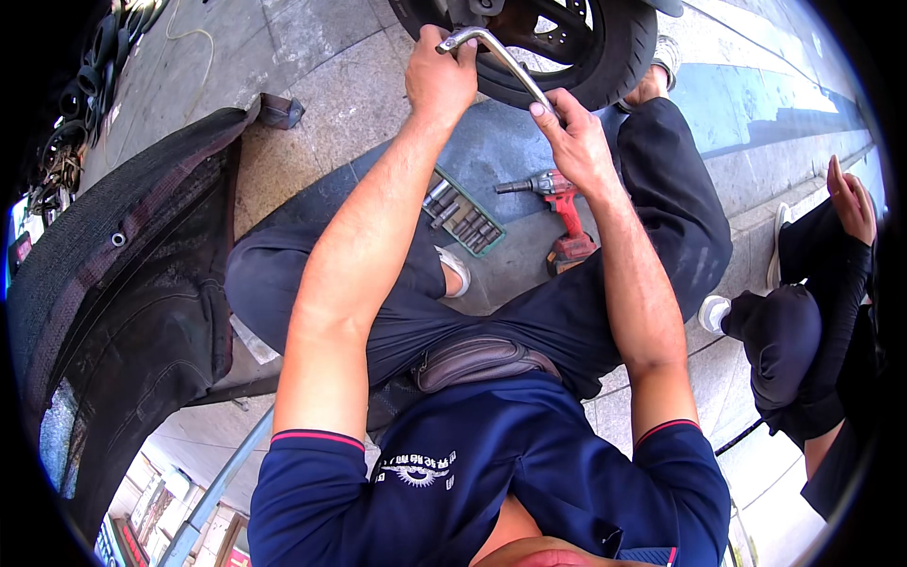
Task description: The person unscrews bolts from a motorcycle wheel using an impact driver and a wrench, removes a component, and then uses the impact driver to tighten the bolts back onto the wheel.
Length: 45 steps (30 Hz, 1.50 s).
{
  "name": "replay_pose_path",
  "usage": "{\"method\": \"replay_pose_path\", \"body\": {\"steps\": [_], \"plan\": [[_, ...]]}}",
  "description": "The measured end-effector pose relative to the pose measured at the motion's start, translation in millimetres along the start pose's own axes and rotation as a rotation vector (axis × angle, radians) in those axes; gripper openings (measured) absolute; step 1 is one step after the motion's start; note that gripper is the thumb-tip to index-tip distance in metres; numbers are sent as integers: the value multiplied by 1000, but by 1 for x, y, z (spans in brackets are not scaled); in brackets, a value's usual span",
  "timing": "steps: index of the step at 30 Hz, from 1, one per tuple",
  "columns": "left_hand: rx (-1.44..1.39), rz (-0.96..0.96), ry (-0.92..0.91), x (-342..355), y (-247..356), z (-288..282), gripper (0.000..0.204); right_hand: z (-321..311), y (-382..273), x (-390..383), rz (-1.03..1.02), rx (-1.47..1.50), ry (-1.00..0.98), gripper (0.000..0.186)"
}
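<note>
A chrome L-shaped socket wrench (512,66) spans the gap between my two hands in front of a wheel with a black tyre (619,71). At its bent head end, my left hand (441,83) has its fingers closed around the metal. My right hand (578,142) grips the lower end of the long arm, thumb laid along it. Below the hands, on the ground between my legs, lie a green-edged case of sockets (463,215) and a red cordless impact wrench (567,213). Whether the wrench touches the wheel, I cannot tell.
At my left stands a large dark, fabric-covered piece (123,246) with a curved edge. A person's hand (853,203) and bent knee (779,331) show at the right. Several black tyres (90,80) are at the far left. A pale hose (194,36) lies on the paving.
</note>
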<state>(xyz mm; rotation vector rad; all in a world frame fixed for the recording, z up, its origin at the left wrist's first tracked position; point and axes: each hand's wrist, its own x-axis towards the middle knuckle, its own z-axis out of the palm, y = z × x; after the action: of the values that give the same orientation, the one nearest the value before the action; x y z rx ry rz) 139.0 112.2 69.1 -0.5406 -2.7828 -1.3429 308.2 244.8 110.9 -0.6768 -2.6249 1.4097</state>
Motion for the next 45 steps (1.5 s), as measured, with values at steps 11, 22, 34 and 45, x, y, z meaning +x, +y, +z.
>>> {"method": "replay_pose_path", "body": {"steps": [11, 22, 34, 45], "plan": [[-875, -773, -219, 13, 12, 4, 46, 4, -1, 6, -1, -57, -20, 33], [-99, -39, 36, 6, -18, 10, 31, 6, -8, 1, 5, -50, -70, 31], [528, -447, -434, -71, -121, 13, 45, 49, -17, 14, -101, -242, -12, 27], [665, -690, -378, -86, -207, 7, 41, 49, -26, 6, 77, -262, -52, 27]]}}
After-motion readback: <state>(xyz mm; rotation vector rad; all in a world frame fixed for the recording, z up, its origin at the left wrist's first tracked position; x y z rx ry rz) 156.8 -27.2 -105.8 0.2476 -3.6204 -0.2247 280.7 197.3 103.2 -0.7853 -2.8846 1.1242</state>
